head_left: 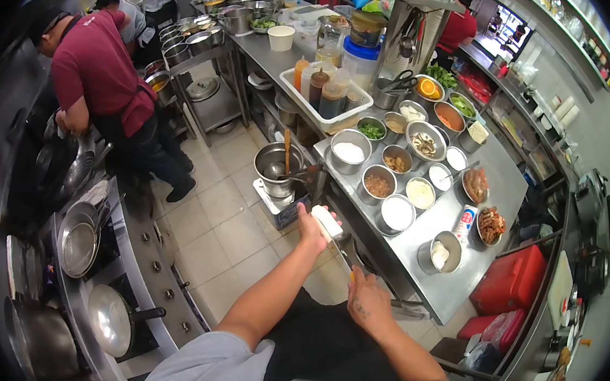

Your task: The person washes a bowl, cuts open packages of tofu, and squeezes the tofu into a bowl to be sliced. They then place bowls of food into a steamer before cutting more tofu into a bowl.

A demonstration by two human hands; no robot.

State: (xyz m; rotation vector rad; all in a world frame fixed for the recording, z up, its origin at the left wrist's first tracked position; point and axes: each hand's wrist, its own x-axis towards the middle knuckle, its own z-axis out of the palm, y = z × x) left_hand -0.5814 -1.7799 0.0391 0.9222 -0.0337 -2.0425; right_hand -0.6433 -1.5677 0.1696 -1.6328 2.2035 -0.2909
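Note:
My left hand (307, 228), held out over the floor near the counter corner, cups a smooth white block (327, 223) that looks like tofu. Closer to my body, my right hand (369, 296) is wrapped round the yellow handle of a knife (342, 254). Its thin blade points up and left, with the tip end right at the white block. Just beyond my left hand stands a steel pot (278, 168) with a wooden-handled tool in it. On the counter to the right, a steel container (440, 253) holds similar white pieces.
Bowls of ingredients crowd the steel counter (475, 274), beside a white tray (286, 76) of sauce bottles. To the left, a frying pan (109, 320) sits on the stove (156, 279). A co-worker in a maroon shirt (98, 63) stands farther along. Red boxes (509, 279) are at right.

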